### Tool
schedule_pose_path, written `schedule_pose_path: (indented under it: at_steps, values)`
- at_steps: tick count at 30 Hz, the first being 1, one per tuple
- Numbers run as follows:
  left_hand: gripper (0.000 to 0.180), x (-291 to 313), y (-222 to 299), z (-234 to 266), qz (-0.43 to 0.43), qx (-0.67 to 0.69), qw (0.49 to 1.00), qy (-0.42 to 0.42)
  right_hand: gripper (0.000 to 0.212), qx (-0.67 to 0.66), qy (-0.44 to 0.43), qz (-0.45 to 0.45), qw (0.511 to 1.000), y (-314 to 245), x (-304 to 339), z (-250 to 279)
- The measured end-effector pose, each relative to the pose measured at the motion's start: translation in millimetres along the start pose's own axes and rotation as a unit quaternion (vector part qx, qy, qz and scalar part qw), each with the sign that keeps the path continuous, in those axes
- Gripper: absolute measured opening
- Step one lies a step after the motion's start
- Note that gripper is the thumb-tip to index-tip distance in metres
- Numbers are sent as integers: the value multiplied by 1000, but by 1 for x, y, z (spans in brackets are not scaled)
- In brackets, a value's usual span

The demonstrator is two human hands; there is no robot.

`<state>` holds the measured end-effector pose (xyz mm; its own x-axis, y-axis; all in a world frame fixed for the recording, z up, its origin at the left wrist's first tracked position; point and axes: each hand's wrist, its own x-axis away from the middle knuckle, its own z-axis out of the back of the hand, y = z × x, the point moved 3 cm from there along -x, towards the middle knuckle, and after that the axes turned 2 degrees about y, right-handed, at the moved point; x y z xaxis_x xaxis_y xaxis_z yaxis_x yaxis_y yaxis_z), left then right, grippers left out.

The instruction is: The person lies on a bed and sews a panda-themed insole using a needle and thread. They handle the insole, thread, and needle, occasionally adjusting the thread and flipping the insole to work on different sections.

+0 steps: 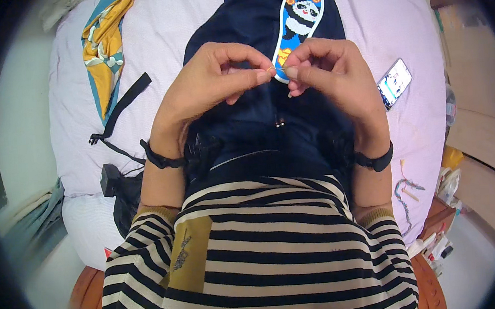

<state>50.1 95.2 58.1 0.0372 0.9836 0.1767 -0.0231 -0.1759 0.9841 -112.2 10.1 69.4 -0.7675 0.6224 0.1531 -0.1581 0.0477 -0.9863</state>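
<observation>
A phone (395, 84), scarf (104, 56) and black strap (123, 107) lie on pale bedding (161, 31).

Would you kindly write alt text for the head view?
Left hand and right hand, close together, pinch a thin thread-like strand near a blue panda-patterned insole on a dark-clothed lap. A lit phone lies rightward on a pale bedspread.

Your bed (376, 25) wears a pale pinkish cover. To your left you have a yellow and teal scarf (103, 58), bunched lengthwise, and a black strap (126, 102) (its buckle end points back toward you). To your right lie a phone (394, 84), screen lit, and, nearer you, a braided cord (400, 190).
</observation>
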Motion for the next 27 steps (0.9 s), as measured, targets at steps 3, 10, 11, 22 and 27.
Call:
schedule_pose_path:
  at_steps: [3,10,11,22,27]
  values:
    - [16,-1,-5,-4,28,29,999,4,11,10,-7,14,1000,4,-1,2]
    - [19,0,-10,-6,30,16,999,10,12,36,6,35,999,12,0,5]
    - [19,-1,-11,-5,25,16,1000,5,13,44,-2,40,998,13,0,6]
    - [18,0,-11,-6,22,-21,999,18,11,25,-3,30,999,15,2,5]
    - [17,1,-10,-5,13,-26,1000,11,10,2,-8,25,1000,16,2,4]
